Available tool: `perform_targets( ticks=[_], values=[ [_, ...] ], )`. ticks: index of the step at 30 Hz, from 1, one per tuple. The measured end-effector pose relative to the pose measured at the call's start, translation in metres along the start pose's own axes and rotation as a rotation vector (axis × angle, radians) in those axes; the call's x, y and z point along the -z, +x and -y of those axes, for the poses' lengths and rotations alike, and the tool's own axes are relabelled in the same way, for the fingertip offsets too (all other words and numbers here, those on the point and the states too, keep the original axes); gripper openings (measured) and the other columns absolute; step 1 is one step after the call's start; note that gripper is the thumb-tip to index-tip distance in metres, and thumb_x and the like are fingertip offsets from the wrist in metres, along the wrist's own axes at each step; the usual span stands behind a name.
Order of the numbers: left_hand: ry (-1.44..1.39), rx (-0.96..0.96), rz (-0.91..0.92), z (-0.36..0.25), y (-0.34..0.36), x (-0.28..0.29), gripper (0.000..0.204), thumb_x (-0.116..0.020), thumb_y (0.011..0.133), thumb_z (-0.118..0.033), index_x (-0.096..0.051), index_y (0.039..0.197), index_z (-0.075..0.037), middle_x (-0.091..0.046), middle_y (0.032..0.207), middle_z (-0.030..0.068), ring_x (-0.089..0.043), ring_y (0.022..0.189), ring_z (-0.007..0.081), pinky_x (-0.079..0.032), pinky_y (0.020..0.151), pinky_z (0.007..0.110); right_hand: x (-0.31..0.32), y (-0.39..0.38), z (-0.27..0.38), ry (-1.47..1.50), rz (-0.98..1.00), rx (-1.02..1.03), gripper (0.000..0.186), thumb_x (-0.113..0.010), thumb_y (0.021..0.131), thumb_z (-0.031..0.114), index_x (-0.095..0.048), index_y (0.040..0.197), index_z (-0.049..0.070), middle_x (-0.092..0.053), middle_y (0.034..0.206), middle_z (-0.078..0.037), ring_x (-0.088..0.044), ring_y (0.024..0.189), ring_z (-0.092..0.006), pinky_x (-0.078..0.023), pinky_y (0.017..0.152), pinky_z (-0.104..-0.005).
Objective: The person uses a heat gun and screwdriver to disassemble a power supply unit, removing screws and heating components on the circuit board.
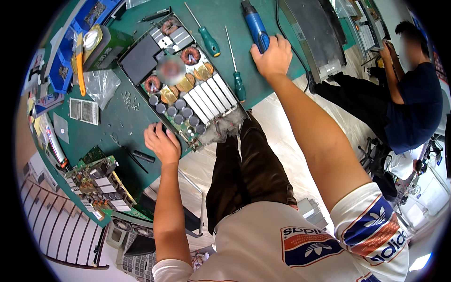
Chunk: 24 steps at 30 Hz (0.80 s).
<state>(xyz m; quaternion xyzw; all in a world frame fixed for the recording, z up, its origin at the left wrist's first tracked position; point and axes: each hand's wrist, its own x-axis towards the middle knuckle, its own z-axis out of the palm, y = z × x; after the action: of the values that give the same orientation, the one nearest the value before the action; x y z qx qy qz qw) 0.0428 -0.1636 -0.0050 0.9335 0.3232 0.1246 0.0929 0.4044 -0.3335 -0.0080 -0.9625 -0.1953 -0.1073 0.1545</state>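
Observation:
My right hand [274,56] is closed on a blue and black electric tool [256,26] at the bench's upper right. My left hand [162,143] rests open at the near edge, fingers curved, beside the lower left corner of a long open power-supply unit [209,96] with copper coils, capacitors and white finned strips; whether it touches the unit I cannot tell. A grey ragged mass [218,129] sits at that unit's near end. Two green-handled screwdrivers [208,40] lie between the unit and my right hand. A short black cylinder [143,155] lies left of my left hand.
The green bench [124,136] holds blue parts bins [61,70], a green can [105,47] with a brush, bags, loose screws and circuit boards [103,188]. A dark metal case [314,35] is at upper right. A seated person [413,103] works at the right. A railing is lower left.

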Motion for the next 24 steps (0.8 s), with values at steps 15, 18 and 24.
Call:
perform_targets(
  ticks=[15, 18, 24],
  values=[
    [0.028, -0.028, 0.038, 0.001, 0.0, -0.003, 0.045, -0.051, 0.087, -0.016, -0.046, 0.129, 0.0, -0.044, 0.132, 0.021, -0.036, 0.127, 0.0427, -0.023, 0.106, 0.055, -0.001, -0.006, -0.006, 0.104, -0.062, 0.021, 0.053, -0.071, 0.074, 0.039, -0.062, 0.111, 0.001, -0.054, 0.131, -0.021, -0.044, 0.127, -0.0368, -0.033, 0.105, -0.0499],
    [0.028, -0.047, 0.031, 0.004, -0.002, -0.006, 0.045, -0.05, 0.087, -0.017, -0.045, 0.128, 0.0, -0.044, 0.132, 0.0215, -0.036, 0.127, 0.0432, -0.023, 0.106, 0.055, -0.003, -0.006, -0.007, 0.111, -0.091, 0.028, 0.053, -0.072, 0.075, 0.039, -0.061, 0.11, 0.001, -0.055, 0.13, -0.021, -0.045, 0.126, -0.0371, -0.034, 0.105, -0.0493],
    [0.03, -0.091, -0.013, 0.003, -0.001, -0.01, 0.04, -0.047, 0.091, -0.018, -0.046, 0.126, 0.0, -0.044, 0.131, 0.0214, -0.037, 0.124, 0.0419, -0.026, 0.103, 0.056, -0.006, -0.007, -0.012, 0.112, -0.124, 0.045, 0.054, -0.074, 0.075, 0.04, -0.061, 0.11, 0.002, -0.056, 0.129, -0.021, -0.047, 0.124, -0.0383, -0.035, 0.104, -0.0487]
  ],
)
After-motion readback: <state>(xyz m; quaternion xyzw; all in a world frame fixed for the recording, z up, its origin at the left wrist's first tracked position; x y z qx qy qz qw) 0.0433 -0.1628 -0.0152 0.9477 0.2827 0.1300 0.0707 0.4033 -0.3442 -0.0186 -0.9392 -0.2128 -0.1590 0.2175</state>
